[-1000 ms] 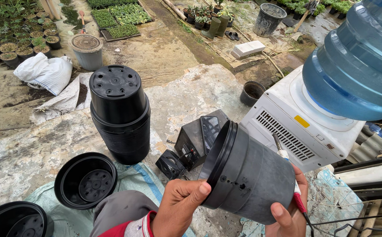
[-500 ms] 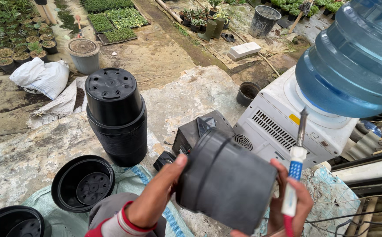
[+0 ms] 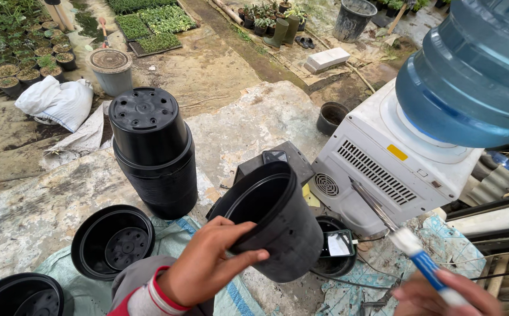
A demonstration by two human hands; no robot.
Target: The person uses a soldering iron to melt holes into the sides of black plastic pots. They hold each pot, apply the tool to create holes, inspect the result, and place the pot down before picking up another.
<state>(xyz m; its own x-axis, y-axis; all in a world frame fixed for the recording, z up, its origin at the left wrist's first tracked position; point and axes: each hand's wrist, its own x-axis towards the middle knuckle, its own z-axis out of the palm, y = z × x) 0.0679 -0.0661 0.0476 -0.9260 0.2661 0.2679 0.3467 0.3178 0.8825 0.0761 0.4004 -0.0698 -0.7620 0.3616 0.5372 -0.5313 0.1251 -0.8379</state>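
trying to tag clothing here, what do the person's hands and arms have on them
Both hands are bare: no gloves, rings or watch visible. The left hand comes out of a grey sleeve with a red cuff edged in white. Only the fingers of the right hand show, blurred; no sleeve is in view there.

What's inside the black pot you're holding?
The black pot, tipped on its side in the left hand, looks empty: only its dark inner wall shows. The bottom is hidden by the rim and the shadow, so anything lying deep inside cannot be seen.
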